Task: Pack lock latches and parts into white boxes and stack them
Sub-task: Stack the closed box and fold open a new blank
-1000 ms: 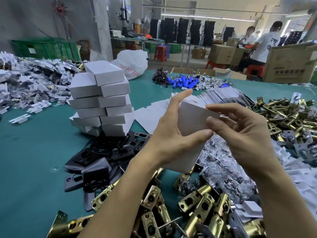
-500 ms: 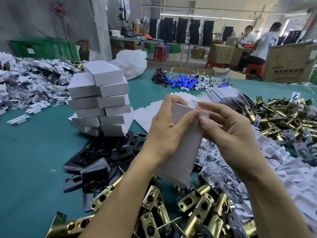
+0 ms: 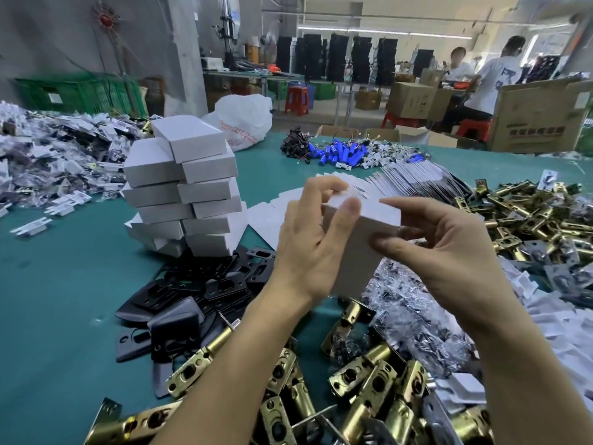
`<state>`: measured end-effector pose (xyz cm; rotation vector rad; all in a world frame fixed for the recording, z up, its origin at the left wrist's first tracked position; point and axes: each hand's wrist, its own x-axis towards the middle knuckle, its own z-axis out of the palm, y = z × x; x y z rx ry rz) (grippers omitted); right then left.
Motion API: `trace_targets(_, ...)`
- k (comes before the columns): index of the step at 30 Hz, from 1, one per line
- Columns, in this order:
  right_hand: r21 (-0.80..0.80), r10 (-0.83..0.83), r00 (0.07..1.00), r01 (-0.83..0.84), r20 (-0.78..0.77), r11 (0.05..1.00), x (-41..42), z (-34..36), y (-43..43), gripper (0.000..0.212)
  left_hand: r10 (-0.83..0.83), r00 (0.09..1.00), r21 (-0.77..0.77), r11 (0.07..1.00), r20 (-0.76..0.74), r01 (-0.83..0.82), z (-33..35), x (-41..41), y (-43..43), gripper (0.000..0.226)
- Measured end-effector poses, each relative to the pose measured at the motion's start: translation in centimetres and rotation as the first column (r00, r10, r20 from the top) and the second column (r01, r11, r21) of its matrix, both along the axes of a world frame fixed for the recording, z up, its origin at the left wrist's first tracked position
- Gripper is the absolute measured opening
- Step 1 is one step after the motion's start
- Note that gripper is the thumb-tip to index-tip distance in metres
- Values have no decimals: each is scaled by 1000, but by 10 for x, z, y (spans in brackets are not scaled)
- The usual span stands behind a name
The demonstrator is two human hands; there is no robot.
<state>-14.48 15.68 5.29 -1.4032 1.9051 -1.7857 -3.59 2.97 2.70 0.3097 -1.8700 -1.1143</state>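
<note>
Teal worktable (image 3: 64,284) in a workshop, white box (image 3: 359,252) held tilted above heaped brass latches (image 3: 369,380), left hand (image 3: 308,248) curled round its left side, thumb on the front face, right hand (image 3: 449,252) pinching the right edge, top flap seemingly closed, stacked boxes (image 3: 186,194) at left

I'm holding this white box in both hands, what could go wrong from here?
The stack of white boxes sits crooked, its top boxes skewed, so adding another might topple it. The white box is held in the air above the brass latches; if it slips, it could drop among them.
</note>
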Motion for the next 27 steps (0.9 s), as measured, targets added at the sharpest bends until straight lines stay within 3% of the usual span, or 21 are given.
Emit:
trace_targets(2,-106,-13,1000,16,24,994,0,0,-1,45,159,987,88,983,20,-160,3,0,-1,46)
trace_targets(4,-218,28,997,-11,75,976,1,1,-1,46,282,959,305,914,-6,-267,10,3,-6,54)
trace_targets(5,-246,57,995,-36,77,968,3,1,-2,46,236,972,451,866,14,-217,13,5,-11,58)
trace_targets(7,-235,115,993,-104,29,966,10,1,-5,48,-85,995,730,683,60,14,16,9,-16,74)
trace_targets(9,-178,193,981,-188,9,966,18,-2,-9,49,-434,900,849,460,-42,261,15,12,-16,84)
trace_targets(10,-152,233,972,-226,29,962,23,-4,-12,49,-532,836,855,366,-130,366,12,13,-17,83)
trace_targets(13,-84,293,953,-287,72,954,27,-9,-18,49,-545,754,824,186,-367,535,8,15,-20,76)
trace_targets(15,22,295,955,-296,35,955,22,-11,-18,46,-422,790,832,133,-445,539,7,13,-21,71)
trace_targets(18,328,157,967,-85,-201,941,11,-20,-16,49,-134,953,913,278,-272,299,8,9,-23,72)
trace_targets(21,587,162,905,112,-394,801,5,-29,-17,47,58,986,883,456,-156,112,9,8,-24,91)
trace_targets(24,738,267,858,175,-439,652,7,-37,-21,50,29,976,794,587,-216,158,7,8,-23,89)
trace_targets(27,765,334,815,192,-473,615,13,-46,-27,41,21,984,681,725,-175,106,0,5,-20,100)
